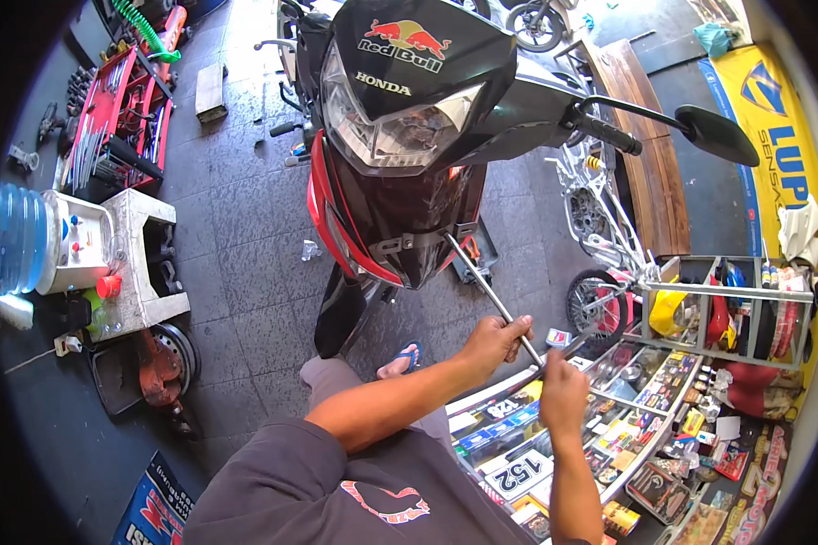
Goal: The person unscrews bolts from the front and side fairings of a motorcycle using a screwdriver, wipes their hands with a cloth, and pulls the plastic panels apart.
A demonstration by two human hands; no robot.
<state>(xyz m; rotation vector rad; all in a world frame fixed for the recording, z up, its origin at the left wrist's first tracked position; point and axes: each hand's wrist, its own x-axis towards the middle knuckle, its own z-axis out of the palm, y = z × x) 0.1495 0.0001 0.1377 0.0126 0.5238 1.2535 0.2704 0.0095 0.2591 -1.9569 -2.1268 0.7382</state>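
The left hand [500, 343] wraps tightly around a silver rod [484, 283], which slants from the motorcycle [400, 204] toward the counter [495, 391], ending over the edge nearest the machine. The right hand [563, 386] is curled closed by that end; its exact hold cannot be told. Red and white lettering marks the motorcycle's front; a yellow banner [731, 77] carries blue letters; a white number plate [518, 474] lies along the counter's left edge.

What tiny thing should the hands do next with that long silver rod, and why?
Probably check that the silver rod sits squarely at the bracket before any twisting. The left hand grips it and the right hand is near its lower end. Its upper end reaches the motorcycle's front, but I can't tell whether it's seated.
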